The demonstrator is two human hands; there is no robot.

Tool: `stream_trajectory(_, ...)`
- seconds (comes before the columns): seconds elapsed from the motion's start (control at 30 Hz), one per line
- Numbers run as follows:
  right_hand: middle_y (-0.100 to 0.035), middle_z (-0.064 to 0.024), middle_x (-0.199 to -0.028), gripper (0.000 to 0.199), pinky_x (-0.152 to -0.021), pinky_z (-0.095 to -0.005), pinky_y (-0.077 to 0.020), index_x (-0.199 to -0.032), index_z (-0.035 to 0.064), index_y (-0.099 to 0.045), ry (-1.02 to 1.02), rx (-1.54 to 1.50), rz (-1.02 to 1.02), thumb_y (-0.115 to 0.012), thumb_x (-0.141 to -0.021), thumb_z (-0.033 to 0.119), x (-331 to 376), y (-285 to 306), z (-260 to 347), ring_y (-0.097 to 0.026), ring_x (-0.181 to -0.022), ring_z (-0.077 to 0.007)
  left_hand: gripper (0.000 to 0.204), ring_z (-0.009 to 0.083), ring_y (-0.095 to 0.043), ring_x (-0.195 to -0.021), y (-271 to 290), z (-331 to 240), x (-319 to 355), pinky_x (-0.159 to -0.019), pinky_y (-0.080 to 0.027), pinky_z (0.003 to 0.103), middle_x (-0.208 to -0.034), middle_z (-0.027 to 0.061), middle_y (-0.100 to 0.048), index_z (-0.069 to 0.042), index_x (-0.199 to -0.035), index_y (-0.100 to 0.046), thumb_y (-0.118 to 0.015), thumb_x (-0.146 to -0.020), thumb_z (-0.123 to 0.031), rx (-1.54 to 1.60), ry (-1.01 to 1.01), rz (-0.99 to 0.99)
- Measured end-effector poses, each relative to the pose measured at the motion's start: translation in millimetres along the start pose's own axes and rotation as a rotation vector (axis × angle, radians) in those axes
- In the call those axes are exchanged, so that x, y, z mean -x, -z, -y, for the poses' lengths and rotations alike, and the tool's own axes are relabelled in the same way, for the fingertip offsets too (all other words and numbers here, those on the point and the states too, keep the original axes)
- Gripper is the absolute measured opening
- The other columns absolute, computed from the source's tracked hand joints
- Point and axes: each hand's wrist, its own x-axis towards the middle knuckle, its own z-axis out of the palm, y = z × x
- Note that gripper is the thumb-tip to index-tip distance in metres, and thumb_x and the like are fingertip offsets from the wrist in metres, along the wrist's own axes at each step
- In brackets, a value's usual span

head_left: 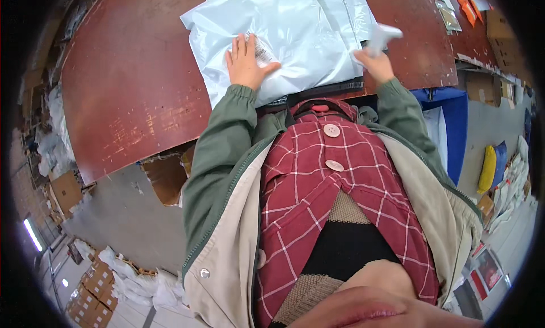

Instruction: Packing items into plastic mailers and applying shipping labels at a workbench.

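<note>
A large white plastic mailing bag (pixel 301 38) lies on the dark red table, its glossy surface creased. My left hand (pixel 247 61) presses flat on it with fingers spread, partly over a printed label (pixel 263 51). At the bag's right edge, my right hand (pixel 374 64) is closed around a small white object (pixel 383 38) that has a narrow stem and a wider head. Motion blurs it, so its exact kind is unclear. A dark edge of something (pixel 335 88) shows under the bag's near side.
The red table (pixel 125 89) has worn patches. Small packets (pixel 448 16) and an orange item (pixel 466 4) lie at the far right. A blue bin (pixel 458 129) stands below the table on the right. An open cardboard box (pixel 164 177) is under the left edge.
</note>
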Motion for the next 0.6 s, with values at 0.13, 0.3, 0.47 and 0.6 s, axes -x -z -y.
stream_trajectory(0.13,-0.060,-0.0091,-0.068,0.055,-0.052,-0.0342,-0.0478,-0.088,-0.0038,-0.060,-0.199,0.279,0.297,-0.069,-0.076,0.049,-24.5,-29.4,30.1,-0.059,-0.056,-0.0179,0.102,0.0347,-0.019,-0.138,-0.8,-20.6,-9.8,-0.110,-0.012,0.051,-0.148,0.0226,-0.023,-0.005,-0.143,-0.028,-0.069,-0.067,-0.059,-0.040,-0.034,0.007)
stream_trajectory(0.3,-0.063,-0.0068,-0.080,0.057,-0.057,-0.0282,-0.0450,-0.097,-0.0051,-0.061,-0.172,-0.383,0.176,-0.066,-0.079,0.049,-6.2,-50.6,68.0,-0.057,-0.063,-0.0158,0.068,0.0323,-0.032,-0.131,-13.3,40.4,-10.8,-0.107,-0.026,0.046,-0.143,0.0234,-0.031,0.001,-0.139,-0.029,-0.061,-0.085,-0.025,0.466,-0.005,-0.057)
stream_trajectory(0.47,-0.063,-0.0028,-0.094,0.029,-0.067,-0.0254,-0.0460,-0.112,0.0032,-0.059,0.396,-0.474,-0.482,-0.053,-0.091,0.022,42.7,77.3,73.0,-0.055,-0.080,-0.0094,0.050,0.0260,-0.040,-0.125,14.1,44.5,16.3,-0.102,-0.035,0.036,-0.138,0.0203,-0.039,0.002,-0.137,-0.032,-0.051,-0.093,-0.012,0.876,0.250,-0.180)
stream_trajectory(0.6,-0.060,-0.0040,-0.088,0.027,-0.068,-0.0278,-0.0483,-0.100,0.0046,-0.057,0.706,-0.610,-0.969,-0.047,-0.094,0.029,142.3,146.1,76.1,-0.058,-0.077,-0.0120,0.048,0.0246,-0.044,-0.122,8.8,51.6,14.7,-0.101,-0.036,0.035,-0.133,0.0177,-0.044,0.002,-0.134,-0.037,-0.053,-0.091,-0.010,0.881,0.261,-0.105)
